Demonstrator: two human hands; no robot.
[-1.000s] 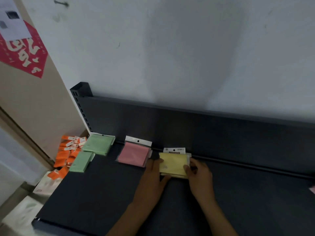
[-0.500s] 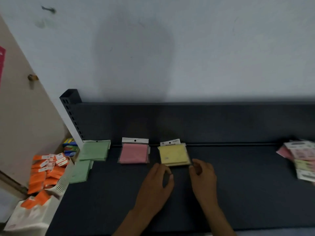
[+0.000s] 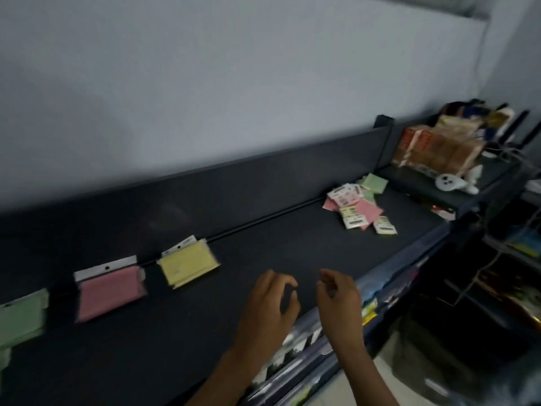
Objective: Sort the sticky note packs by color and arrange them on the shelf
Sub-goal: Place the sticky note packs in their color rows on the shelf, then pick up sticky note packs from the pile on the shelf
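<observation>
On the dark shelf (image 3: 263,244) three sorted stacks lie in a row along the back: a green pack (image 3: 20,315) at the far left edge, a pink pack (image 3: 109,290) beside it, then a yellow pack (image 3: 187,263). A mixed heap of unsorted packs (image 3: 358,209), pink, green and yellowish, lies at the right end. My left hand (image 3: 268,315) and my right hand (image 3: 339,300) hover over the shelf's front part, right of the yellow pack, fingers loosely curled and holding nothing.
A raised back panel (image 3: 234,183) runs behind the shelf against the white wall. A neighbouring shelf (image 3: 439,174) at the right carries brown boxes (image 3: 439,145) and a small white object (image 3: 448,181). Lower shelves with goods show below the front edge.
Both hands have let go of the yellow pack and pulled back to the right. The view has swung right, so the unsorted heap is now in sight.
</observation>
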